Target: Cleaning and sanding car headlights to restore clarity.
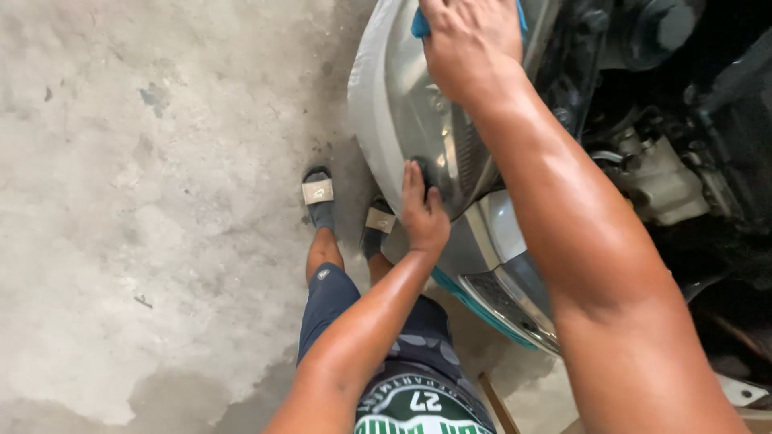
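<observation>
Right hand (470, 44) pressing blue cloth (420, 24), left hand (424, 215) on glossy curved headlight (410, 104)

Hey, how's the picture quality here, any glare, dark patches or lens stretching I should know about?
Head view: soft daylight on the concrete floor; small bright glints on the headlight lens and a sheen on the right hand; engine bay sinks into deep shadow; wide-angle stretch enlarges the near forearms; the left hand and blue cloth look sharp.
</observation>
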